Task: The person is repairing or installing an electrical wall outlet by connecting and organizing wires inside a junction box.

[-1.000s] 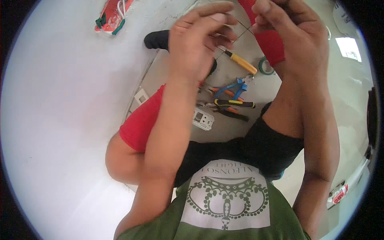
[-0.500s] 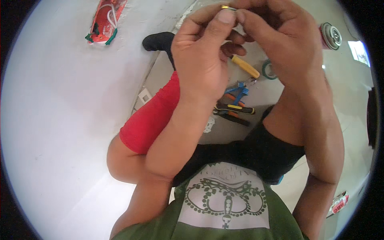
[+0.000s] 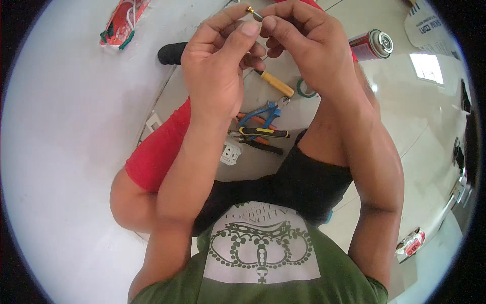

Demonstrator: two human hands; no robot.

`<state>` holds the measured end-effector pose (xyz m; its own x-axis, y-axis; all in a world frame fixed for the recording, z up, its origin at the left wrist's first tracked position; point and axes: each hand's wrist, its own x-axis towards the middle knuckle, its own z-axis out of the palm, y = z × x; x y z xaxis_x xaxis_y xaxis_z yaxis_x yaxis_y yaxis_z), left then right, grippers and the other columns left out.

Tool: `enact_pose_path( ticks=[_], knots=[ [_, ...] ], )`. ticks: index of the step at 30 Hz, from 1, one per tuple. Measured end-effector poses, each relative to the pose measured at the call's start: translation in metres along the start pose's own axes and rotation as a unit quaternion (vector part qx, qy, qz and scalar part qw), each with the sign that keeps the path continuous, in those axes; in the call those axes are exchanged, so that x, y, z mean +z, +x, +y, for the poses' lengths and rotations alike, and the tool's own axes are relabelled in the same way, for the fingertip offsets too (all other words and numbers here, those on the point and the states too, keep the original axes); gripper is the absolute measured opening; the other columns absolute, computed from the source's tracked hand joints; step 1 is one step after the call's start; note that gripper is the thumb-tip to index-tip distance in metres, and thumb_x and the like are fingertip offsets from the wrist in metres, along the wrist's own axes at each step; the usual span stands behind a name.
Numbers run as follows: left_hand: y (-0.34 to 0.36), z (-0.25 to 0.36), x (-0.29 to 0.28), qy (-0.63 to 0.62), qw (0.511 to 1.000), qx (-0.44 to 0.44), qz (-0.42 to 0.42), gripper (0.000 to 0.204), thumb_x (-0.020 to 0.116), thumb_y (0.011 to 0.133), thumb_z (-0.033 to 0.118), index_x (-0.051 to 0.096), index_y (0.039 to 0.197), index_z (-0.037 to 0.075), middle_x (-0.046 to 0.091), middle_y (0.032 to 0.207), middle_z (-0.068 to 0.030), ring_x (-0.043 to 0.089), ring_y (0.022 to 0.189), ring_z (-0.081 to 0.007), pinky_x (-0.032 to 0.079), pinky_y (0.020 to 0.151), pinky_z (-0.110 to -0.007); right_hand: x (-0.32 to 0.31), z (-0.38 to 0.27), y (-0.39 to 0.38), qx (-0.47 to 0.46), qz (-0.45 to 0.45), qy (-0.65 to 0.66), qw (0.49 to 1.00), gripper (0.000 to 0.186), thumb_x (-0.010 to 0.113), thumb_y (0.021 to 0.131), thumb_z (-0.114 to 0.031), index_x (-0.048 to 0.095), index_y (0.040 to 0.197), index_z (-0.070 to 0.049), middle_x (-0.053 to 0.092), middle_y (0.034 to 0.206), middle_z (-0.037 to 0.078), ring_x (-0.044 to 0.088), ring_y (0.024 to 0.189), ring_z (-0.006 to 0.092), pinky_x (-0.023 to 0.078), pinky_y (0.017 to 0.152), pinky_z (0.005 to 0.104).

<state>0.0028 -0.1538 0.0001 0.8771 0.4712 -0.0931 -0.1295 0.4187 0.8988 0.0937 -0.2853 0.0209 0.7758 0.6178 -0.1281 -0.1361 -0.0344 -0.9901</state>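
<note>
Right hand (image 3: pixel 309 48) pinches a small metal piece (image 3: pixel 254 13) near the top edge

Both hands work close to the upper rim of the view, so little of the space past the fingertips shows. The white wall (image 3: pixel 76 152) bounds the left side, beyond the bent left leg; tiled floor (image 3: pixel 390 116) spreads wide past the right forearm. Below the hands, between the legs, lie a yellow-handled tool (image 3: pixel 277 84), blue-handled pliers (image 3: pixel 260 114) and a green tape roll (image 3: pixel 304 89).

The metal piece (gold at one end, silver along the rest) juts up and leftward from the right thumb and index finger, which are closed on its silver end. The left hand (image 3: pixel 215 71) is half curled, its index tip beside the gold end; whether it presses there I cannot quite tell.

Half a second ago the piece lay flatter, and less of the spray can (image 3: pixel 372 44) showed.
</note>
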Motion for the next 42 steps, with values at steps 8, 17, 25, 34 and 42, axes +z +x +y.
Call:
enact_pose_path(
  ticks=[8, 17, 25, 34, 42],
  knots=[
    [0.008, -0.001, -0.007, 0.090, 0.995, 0.049, 0.006, 0.015, 0.071, 0.097, 0.012, 0.071, 0.108, 0.002, 0.073, 0.092, -0.0065, 0.067, 0.071, -0.0147, 0.055, 0.057, -0.029, -0.009, 0.021, 0.002, -0.048, -0.026, -0.025, 0.998, 0.022, 0.069, 0.099, -0.017, 0.070, 0.115, -0.001, 0.068, 0.093, 0.003, 0.064, 0.082, 0.0110, 0.054, 0.075, 0.0271],
    [0.009, 0.002, -0.011, 0.129, 0.987, 0.093, -0.014, 0.017, 0.068, 0.099, 0.015, 0.068, 0.108, 0.000, 0.072, 0.091, -0.0077, 0.068, 0.071, -0.0136, 0.057, 0.058, -0.027, -0.005, 0.022, 0.006, -0.025, -0.014, 0.087, 0.996, 0.037, 0.066, 0.102, -0.032, 0.067, 0.118, 0.000, 0.069, 0.088, 0.006, 0.064, 0.070, 0.0121, 0.056, 0.063, 0.0261],
    [0.004, -0.006, -0.011, 0.194, 0.978, 0.077, -0.025, 0.016, 0.064, 0.102, 0.015, 0.064, 0.110, 0.002, 0.067, 0.087, -0.0043, 0.063, 0.069, -0.0101, 0.055, 0.056, -0.025, -0.003, 0.022, 0.001, -0.027, -0.014, 0.008, 1.000, 0.025, 0.067, 0.101, -0.025, 0.067, 0.099, 0.000, 0.062, 0.081, 0.002, 0.057, 0.065, 0.0080, 0.047, 0.057, 0.0236],
    [0.009, 0.006, -0.016, 0.455, 0.843, 0.262, -0.120, 0.017, 0.056, 0.105, 0.019, 0.054, 0.108, 0.002, 0.061, 0.095, -0.0180, 0.063, 0.089, -0.0389, 0.050, 0.077, -0.044, -0.012, 0.015, -0.006, 0.029, -0.067, 0.065, 0.995, 0.016, 0.066, 0.101, -0.017, 0.064, 0.095, -0.003, 0.056, 0.075, -0.003, 0.053, 0.065, 0.0063, 0.044, 0.058, 0.0236],
    [0.005, 0.013, -0.019, 0.276, 0.957, 0.022, -0.083, 0.023, 0.056, 0.108, 0.027, 0.060, 0.100, 0.006, 0.058, 0.080, 0.0008, 0.052, 0.068, -0.0057, 0.042, 0.054, -0.025, -0.002, 0.016, 0.002, -0.352, 0.019, -0.321, 0.879, 0.011, 0.071, 0.093, -0.010, 0.064, 0.095, -0.001, 0.063, 0.080, 0.008, 0.058, 0.069, 0.0149, 0.048, 0.065, 0.0305]
  ],
)
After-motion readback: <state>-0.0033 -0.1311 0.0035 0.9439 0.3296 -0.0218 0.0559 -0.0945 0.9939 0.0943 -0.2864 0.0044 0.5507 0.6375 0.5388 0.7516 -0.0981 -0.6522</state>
